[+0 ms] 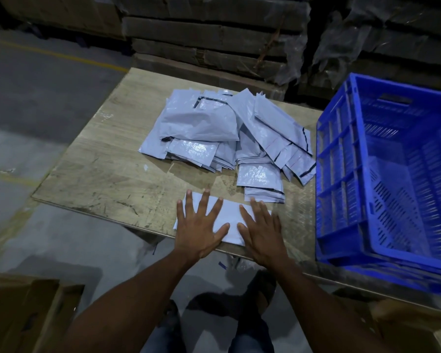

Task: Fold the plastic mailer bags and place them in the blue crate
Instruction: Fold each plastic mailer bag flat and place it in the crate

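Hidden or unclear: the mailer bag (231,220) under the hands shows only in the strip between them and at its far edge; both palms cover the rest, so whether it is folded cannot be told.
Cut off: the blue crate (341,174) runs out of the picture on the right; only its left wall, part of the floor and the near rim show.
Hard to make out: the crate's inside is dim behind the slotted walls, and any bags in it cannot be made out.
Surface: a worn wooden table (107,169), scuffed and pale, its near edge just below the hands.
Room: a grey concrete floor (36,110) with a yellow line at far left, and stacked cardboard cartons (214,42) wrapped in plastic behind the table.
Near corner: an open cardboard box (23,314) at lower left.
Pile: loose grey mailer bags (227,136) heaped in the table's middle, just beyond the pressed bag.
Left hand (199,225): flat on the bag's left part, fingers straight and spread wide.
Right hand (261,230): flat on the bag's right part, fingers straight, closer together.
Bag relative to fingers: it lies at the table's near edge, beneath both palms, its far edge level with the fingertips.
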The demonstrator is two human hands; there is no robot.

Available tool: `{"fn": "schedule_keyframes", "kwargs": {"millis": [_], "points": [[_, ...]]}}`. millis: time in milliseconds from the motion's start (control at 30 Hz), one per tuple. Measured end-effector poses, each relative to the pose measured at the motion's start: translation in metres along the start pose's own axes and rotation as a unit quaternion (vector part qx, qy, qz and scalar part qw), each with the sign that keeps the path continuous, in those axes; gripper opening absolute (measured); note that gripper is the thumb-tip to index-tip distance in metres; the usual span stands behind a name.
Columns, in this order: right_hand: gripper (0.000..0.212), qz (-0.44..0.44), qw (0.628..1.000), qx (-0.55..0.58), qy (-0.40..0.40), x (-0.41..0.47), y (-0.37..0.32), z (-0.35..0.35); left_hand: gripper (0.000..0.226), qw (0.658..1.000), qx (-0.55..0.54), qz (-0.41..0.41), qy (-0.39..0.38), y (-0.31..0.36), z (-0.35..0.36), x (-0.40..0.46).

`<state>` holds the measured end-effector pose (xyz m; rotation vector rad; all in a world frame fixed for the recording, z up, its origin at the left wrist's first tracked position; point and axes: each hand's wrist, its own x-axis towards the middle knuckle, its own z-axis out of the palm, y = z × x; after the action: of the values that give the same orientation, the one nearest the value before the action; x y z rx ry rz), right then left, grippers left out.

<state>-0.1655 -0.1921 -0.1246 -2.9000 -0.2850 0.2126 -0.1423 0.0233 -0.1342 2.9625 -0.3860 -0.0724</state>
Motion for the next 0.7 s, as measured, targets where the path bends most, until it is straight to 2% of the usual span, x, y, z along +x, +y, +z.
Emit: {"fn": "schedule_keyframes", "kwargs": {"millis": [333, 533, 700], "points": [[0.059, 0.052, 0.997, -0.051, 0.011, -0.005, -0.004, 0.003, 0.076, 1.000, -0.016, -0.002, 0.011, 0.001, 0.003, 0.000], [0.059, 0.047, 0.997, -0.052, -0.011, -0.002, -0.005, 0.001, 0.078, 0.999, -0.022, -0.008, -0.035, -0.001, 0.001, 0.002], [0.067, 0.009, 0.997, -0.078, -0.015, -0.004, -0.006, -0.013, 0.094, 0.996, -0.023, -0.003, -0.087, -0.006, -0.009, 0.005]]}}
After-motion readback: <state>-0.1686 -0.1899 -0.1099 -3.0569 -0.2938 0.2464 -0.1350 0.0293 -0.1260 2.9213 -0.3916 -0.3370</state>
